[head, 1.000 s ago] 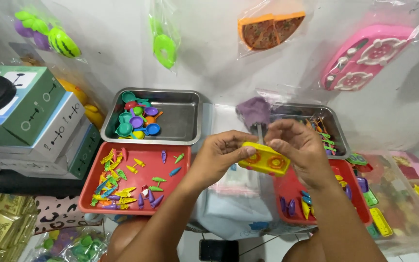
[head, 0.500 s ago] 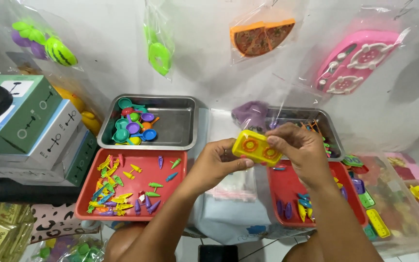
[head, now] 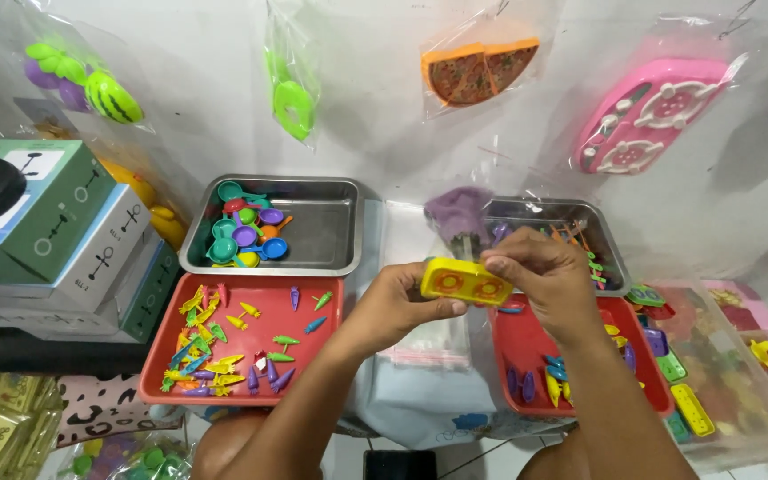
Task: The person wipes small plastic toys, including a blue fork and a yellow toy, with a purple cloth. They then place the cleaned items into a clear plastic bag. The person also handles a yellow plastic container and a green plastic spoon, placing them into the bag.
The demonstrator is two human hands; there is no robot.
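**Yellow toy stove held up between both hands, a bit lower than before**

So both hands are on the yellow toy stove right in the middle of the frame. Left hand grips its left end with the thumb along the bottom edge, right hand pinches the right end from above with its fingertips. The two orange burner rings face the camera.

Compared with half a second ago, the stove sits slightly lower in the picture and looks more level; a second ago it was tilted down more, lower right of centre.

Around it: a red tray at lower left with tiny carrots and fish, a steel tray above it holding little pots and pans, another red tray under the right hand, and a second steel tray behind. A purple toy sits just above the stove. Bagged toys hang on the wall up top.
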